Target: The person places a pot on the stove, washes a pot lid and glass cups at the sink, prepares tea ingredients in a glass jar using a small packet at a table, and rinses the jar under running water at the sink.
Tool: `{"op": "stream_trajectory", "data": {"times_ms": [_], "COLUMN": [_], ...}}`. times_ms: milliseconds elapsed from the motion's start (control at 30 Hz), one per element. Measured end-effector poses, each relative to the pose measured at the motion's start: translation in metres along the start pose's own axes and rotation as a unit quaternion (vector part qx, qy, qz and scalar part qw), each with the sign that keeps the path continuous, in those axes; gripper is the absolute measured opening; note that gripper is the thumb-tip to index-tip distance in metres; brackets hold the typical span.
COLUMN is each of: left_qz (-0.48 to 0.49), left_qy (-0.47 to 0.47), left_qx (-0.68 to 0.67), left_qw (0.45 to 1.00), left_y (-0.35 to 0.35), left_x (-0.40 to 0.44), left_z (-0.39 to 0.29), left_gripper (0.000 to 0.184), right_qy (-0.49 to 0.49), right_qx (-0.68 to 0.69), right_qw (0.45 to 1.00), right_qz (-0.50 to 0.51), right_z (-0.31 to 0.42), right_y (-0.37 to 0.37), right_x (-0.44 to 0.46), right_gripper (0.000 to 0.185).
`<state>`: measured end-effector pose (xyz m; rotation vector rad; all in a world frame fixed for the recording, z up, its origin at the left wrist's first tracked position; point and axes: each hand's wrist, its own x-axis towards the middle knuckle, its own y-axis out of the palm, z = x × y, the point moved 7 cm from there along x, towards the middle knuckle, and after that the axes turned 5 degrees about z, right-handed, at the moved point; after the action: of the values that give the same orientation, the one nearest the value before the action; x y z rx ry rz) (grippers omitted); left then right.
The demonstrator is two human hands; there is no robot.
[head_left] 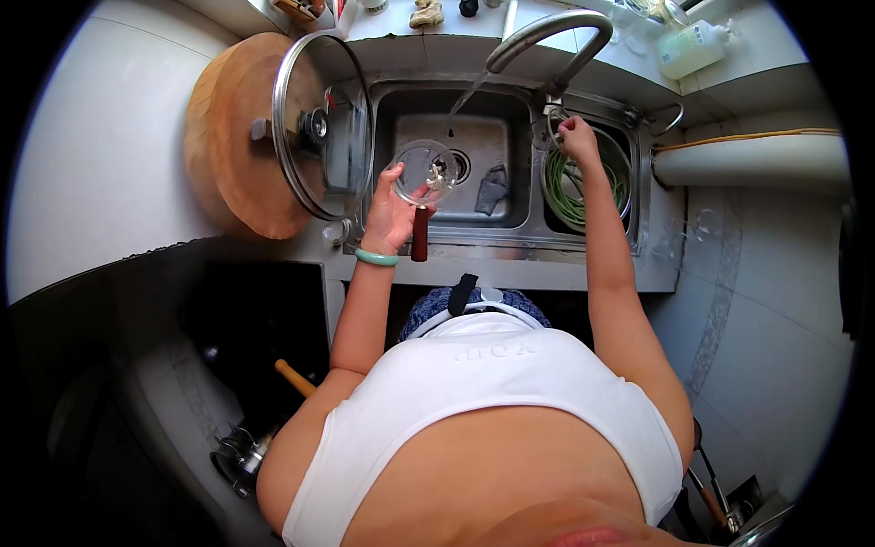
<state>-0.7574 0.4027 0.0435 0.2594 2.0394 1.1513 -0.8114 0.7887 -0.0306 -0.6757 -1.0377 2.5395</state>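
Observation:
My left hand, with a green bangle at the wrist, holds a clear glass bowl over the left sink basin. Small whitish pieces show in or through the bowl; what they are I cannot tell. A dark red-brown handle sticks out beneath the bowl beside my fingers, its other end hidden. My right hand is closed at the faucet's lever, above the right basin. Water runs in a thin stream from the faucet into the left basin.
A dark grey cloth lies in the left basin. Long green vegetables fill a round container in the right basin. At left, a glass lid leans by a thick round wooden board. A bottle stands on the ledge.

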Motion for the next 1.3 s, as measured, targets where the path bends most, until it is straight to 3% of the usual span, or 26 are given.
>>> {"op": "stream_trajectory", "data": {"times_ms": [67,167,333,467,633,733,800,933,1100,1233,1300], "left_qz": [0.011,0.019,0.01,-0.016,-0.073,-0.099,-0.043,-0.012,0.087,0.072,0.019], "left_qy": [0.001,-0.008,-0.01,-0.018,-0.006,0.002,-0.001,0.03,0.037,0.027,0.037], "left_qx": [-0.005,0.001,-0.01,-0.019,0.01,0.023,0.033,0.039,0.054,0.051,0.05], "left_qw": [1.0,1.0,1.0,1.0,0.997,0.995,0.999,0.999,0.994,0.996,0.998], "left_y": [0.004,0.001,0.0,-0.004,-0.027,-0.033,-0.021,-0.013,0.008,0.004,-0.001], "left_x": [0.002,0.003,0.004,0.005,0.019,0.021,0.022,0.024,0.02,0.019,0.017], "left_z": [-0.001,0.002,0.005,0.012,0.026,0.032,0.034,0.034,0.03,0.035,0.036], "left_gripper": [0.055,0.055,0.057,0.061,0.063,0.069,0.084,0.085,0.071,0.058,0.05], "right_qy": [0.033,0.004,-0.057,-0.113,-0.129,-0.152,-0.24,-0.315,-0.321,-0.286,-0.259], "right_qx": [0.032,0.101,0.055,0.072,0.194,0.176,0.127,0.038,0.026,-0.014,-0.046], "right_qw": [0.999,0.995,0.997,0.989,0.948,0.951,0.95,0.945,0.945,0.957,0.964], "right_qz": [-0.004,-0.004,-0.001,0.07,0.218,0.204,0.154,0.085,0.057,0.046,0.04], "right_z": [-0.003,-0.013,0.003,0.021,0.124,0.177,0.189,0.197,0.194,0.195,0.195], "right_y": [-0.006,-0.009,-0.026,-0.019,0.011,0.022,0.032,0.047,0.059,0.061,0.063], "right_x": [0.006,0.023,0.029,-0.005,-0.114,-0.16,-0.166,-0.176,-0.179,-0.181,-0.187], "right_gripper": [0.017,0.017,0.015,0.011,0.009,0.006,0.007,0.011,0.013,0.022,0.026]}}
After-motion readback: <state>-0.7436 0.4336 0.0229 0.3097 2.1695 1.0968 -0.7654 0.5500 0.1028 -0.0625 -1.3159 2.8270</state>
